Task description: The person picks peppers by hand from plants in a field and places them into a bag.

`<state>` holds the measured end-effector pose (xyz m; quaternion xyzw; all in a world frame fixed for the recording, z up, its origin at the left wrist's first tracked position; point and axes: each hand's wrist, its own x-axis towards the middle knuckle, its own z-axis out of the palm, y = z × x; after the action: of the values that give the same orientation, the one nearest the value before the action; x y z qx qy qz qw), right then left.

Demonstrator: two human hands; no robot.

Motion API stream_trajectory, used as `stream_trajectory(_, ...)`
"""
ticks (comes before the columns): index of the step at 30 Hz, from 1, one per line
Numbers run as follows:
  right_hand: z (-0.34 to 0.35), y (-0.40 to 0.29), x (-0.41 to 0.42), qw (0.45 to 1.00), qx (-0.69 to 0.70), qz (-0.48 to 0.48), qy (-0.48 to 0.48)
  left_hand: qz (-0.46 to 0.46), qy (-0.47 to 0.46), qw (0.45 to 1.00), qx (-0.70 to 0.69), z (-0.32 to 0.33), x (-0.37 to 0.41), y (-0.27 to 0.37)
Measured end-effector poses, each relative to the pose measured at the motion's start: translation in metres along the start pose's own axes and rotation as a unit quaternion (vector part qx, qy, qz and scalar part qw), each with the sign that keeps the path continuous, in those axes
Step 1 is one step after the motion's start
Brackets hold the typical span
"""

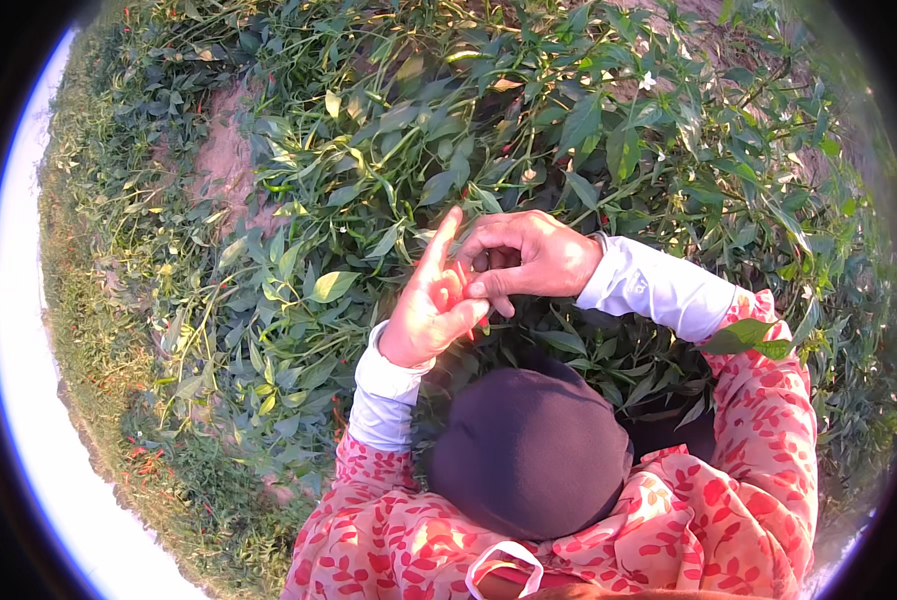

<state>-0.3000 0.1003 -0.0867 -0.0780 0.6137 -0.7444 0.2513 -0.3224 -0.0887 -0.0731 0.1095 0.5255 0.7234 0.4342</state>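
Note:
My left hand (429,311) is raised palm up in front of me, index finger stretched out, with several red chili peppers (456,281) held by its curled fingers and thumb. Touching them from the right is my right hand (534,255), its thumb and fingers bent at the peppers; whether it grips one of them cannot be told. Both hands are above the leafy chili plants (388,172), and red pepper tips stick out below the left thumb.
Dense chili plants with green peppers (467,55) and white flowers (647,81) surround me. Bare soil (227,150) shows at the upper left. More red peppers (144,461) hang at the lower left. A leafy sprig (741,337) lies against my right sleeve.

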Motion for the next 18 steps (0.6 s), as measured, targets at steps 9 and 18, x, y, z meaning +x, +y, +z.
stream_trajectory(9,-0.013,0.006,0.004,0.996,-0.080,-0.028,0.011,-0.044,-0.045,0.998,-0.027,0.002,-0.003,0.002)
stream_trajectory(18,-0.066,0.075,0.002,0.872,-0.482,0.035,0.073,-0.002,0.108,0.987,0.121,0.000,0.001,0.004)
